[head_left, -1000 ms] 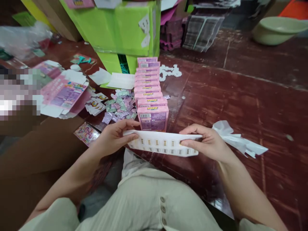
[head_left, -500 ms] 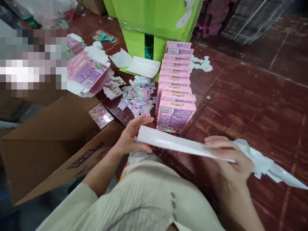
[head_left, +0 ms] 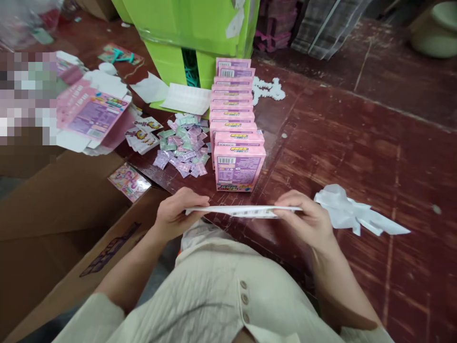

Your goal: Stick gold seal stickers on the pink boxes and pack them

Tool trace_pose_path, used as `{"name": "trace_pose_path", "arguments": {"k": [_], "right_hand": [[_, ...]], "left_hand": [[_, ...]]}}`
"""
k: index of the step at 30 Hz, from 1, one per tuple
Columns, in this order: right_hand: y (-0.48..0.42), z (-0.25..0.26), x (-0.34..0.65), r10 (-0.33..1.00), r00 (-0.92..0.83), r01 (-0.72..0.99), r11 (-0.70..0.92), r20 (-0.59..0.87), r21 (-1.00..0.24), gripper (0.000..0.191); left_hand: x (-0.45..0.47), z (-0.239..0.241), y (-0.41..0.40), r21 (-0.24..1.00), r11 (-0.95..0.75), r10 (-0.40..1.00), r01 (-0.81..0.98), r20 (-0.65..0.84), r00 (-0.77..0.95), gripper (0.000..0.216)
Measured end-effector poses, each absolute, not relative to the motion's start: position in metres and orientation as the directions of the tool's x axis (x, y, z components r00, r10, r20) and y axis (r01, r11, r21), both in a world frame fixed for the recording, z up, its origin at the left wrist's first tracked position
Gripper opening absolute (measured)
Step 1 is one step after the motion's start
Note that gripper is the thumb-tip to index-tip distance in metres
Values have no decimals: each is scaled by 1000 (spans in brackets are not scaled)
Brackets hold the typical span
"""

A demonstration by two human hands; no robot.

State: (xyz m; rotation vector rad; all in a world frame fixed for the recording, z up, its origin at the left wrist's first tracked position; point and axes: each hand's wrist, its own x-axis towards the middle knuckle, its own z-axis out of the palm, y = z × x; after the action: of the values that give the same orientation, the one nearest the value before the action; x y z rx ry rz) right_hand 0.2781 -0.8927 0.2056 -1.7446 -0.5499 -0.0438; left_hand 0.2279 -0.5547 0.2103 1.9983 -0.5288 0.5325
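Note:
A thin white sheet [head_left: 232, 209] is stretched level between my two hands, seen nearly edge-on, with some print along its lower side. My left hand [head_left: 177, 212] pinches its left end between thumb and fingers. At the other end my right hand [head_left: 307, 220] has thumb and fingers closed on it too. Just beyond the sheet stands a row of pink and purple boxes [head_left: 240, 169], one behind another, with barcodes facing me. Left of the row lies a pile of small pastel sachets [head_left: 185, 143].
Flattened pink cartons [head_left: 96, 112] and printed cards [head_left: 143, 136] lie to the left. An open cardboard box [head_left: 117, 247] is at my left, with a colourful card [head_left: 129, 182] by its edge. Crumpled white paper [head_left: 352, 209] lies right; a green box [head_left: 193, 33] stands behind.
My left hand has closed its fingers on the sheet's left end. The sheet has turned from slanting to level, and my right hand has shifted left. The view has swung right.

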Motion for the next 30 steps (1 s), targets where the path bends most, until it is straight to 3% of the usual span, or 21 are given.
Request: {"name": "trace_pose_path", "arguments": {"k": [2, 4, 6, 9, 14, 20, 23, 26, 28, 30], "right_hand": [[-886, 199, 282, 258, 951, 199, -99, 168, -975, 18], [-880, 192, 286, 240, 968, 86, -47, 73, -995, 19], [-877, 187, 290, 223, 973, 70, -32, 61, -997, 15], [-876, 182, 295, 175, 981, 86, -43, 78, -995, 14], [-875, 176, 300, 150, 978, 159, -79, 145, -984, 12], [-872, 170, 298, 155, 988, -9, -47, -16, -999, 35], [-875, 168, 301, 186, 980, -60, -43, -67, -997, 41], [-882, 174, 308, 286, 953, -84, -50, -94, -995, 39], [-887, 184, 313, 325, 946, 22, -129, -21, -991, 42], [-890, 200, 318, 369, 921, 236, -281, 122, -930, 44]], "left_hand": [[233, 207, -560, 841, -413, 17, -348, 389, 921, 20], [237, 202, -565, 955, -273, 201, -119, 177, 964, 32], [241, 196, -570, 996, -84, 260, -5, 27, 965, 48], [245, 188, -574, 998, 56, 283, 29, -44, 958, 50], [249, 180, -571, 992, 93, 317, 80, -106, 943, 33], [256, 179, -571, 974, 168, 412, 154, -211, 886, 34], [257, 178, -571, 978, 133, 429, 163, -205, 880, 32], [255, 181, -571, 997, 7, 429, 71, -67, 901, 25], [253, 184, -572, 995, -93, 374, -38, 70, 925, 20], [251, 186, -576, 974, -165, 287, -155, 198, 937, 15]]}}
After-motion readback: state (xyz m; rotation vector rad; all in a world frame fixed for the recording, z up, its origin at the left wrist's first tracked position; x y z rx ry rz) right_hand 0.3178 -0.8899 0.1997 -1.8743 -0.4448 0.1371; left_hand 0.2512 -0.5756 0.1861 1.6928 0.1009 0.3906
